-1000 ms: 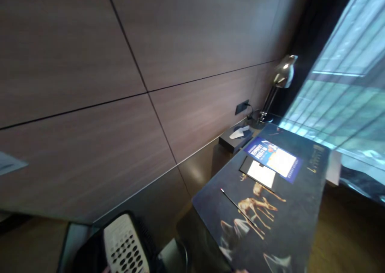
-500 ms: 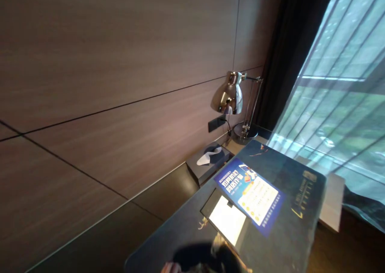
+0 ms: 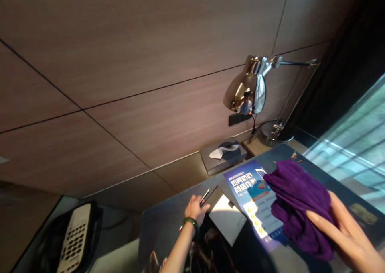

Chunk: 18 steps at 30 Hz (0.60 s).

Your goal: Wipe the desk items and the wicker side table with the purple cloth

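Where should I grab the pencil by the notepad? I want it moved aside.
Pinch the pencil at its free far end, from above. It lies flat on the desk mat, and the left hand covers its near end.

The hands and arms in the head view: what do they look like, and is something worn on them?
Both are bare, with no gloves and no sleeves in view. The left hand has a green band around the wrist. The right hand shows no ring, watch or band.
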Each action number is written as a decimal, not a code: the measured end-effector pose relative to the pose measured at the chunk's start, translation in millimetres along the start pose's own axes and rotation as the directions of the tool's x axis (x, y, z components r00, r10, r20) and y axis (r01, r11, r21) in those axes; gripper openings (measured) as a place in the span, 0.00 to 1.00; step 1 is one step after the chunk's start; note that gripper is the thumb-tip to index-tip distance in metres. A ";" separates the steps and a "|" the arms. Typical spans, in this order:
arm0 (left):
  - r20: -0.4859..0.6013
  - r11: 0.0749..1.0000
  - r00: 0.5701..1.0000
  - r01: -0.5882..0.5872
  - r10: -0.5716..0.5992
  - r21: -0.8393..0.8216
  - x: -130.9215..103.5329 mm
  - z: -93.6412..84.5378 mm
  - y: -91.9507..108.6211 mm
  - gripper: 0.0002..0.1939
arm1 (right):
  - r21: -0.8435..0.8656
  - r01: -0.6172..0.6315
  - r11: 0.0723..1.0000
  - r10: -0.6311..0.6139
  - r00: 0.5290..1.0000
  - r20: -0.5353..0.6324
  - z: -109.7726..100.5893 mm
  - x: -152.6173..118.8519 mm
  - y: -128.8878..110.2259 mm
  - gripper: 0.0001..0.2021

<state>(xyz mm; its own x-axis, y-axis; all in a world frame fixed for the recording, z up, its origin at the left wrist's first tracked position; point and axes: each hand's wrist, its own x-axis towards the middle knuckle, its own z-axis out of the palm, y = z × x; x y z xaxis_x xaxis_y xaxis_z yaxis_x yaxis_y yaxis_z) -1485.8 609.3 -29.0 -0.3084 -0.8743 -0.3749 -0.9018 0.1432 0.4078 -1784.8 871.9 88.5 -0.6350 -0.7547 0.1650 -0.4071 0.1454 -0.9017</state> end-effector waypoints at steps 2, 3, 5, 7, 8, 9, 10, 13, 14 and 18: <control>-0.023 0.996 0.996 0.088 -0.088 0.016 -29.9 -11.2 -45.0 0.05 | -0.086 0.143 0.986 -0.139 0.989 0.051 35.3 14.4 -7.9 0.26; -0.038 0.989 0.989 0.146 -0.145 0.020 -47.1 -19.3 -69.9 0.06 | -0.136 0.223 0.965 -0.211 0.973 0.096 58.7 24.2 -8.5 0.27; -0.074 0.964 0.961 0.267 -0.265 0.012 -78.5 -36.6 -115.9 0.10 | -0.238 0.377 0.895 -0.307 0.908 0.284 115.1 46.8 -3.1 0.27; -0.120 0.928 0.921 0.373 -0.372 -0.013 -98.4 -49.8 -150.1 0.18 | -0.293 0.479 0.828 -0.299 0.818 0.490 177.1 67.1 7.3 0.25; -0.146 0.911 0.899 0.412 -0.412 -0.031 -102.8 -53.6 -162.2 0.23 | -0.320 0.500 0.805 -0.269 0.787 0.555 206.4 73.1 12.2 0.24; -0.171 0.897 0.881 0.439 -0.441 -0.048 -103.8 -55.7 -171.5 0.28 | -0.349 0.506 0.788 -0.239 0.775 0.585 232.8 74.4 15.6 0.24; -0.193 0.888 0.867 0.456 -0.459 -0.062 -102.1 -56.7 -178.9 0.34 | -0.374 0.504 0.779 -0.219 0.777 0.590 255.1 69.3 17.2 0.26; -0.243 0.880 0.847 0.468 -0.473 -0.081 -89.2 -60.8 -199.5 0.38 | -0.380 0.551 0.743 -0.233 0.745 0.625 300.4 5.6 11.1 0.27; -0.251 0.878 0.843 0.471 -0.475 -0.083 -85.0 -64.5 -208.3 0.36 | -0.331 0.598 0.730 -0.263 0.693 0.671 311.7 -32.2 7.3 0.27; -0.227 0.870 0.841 0.486 -0.491 -0.083 -75.4 -89.1 -253.7 0.31 | 0.150 0.693 0.706 -0.424 0.243 0.873 362.8 -212.2 4.4 0.24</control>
<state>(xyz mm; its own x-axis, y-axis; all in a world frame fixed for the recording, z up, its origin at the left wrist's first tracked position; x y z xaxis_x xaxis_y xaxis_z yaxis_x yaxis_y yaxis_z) -1206.7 597.6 -30.0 0.2525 -0.9109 -0.3263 -0.9094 -0.3387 0.2416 -1413.7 800.5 -95.5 0.5915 -0.8030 0.0736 -0.6283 -0.5162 -0.5820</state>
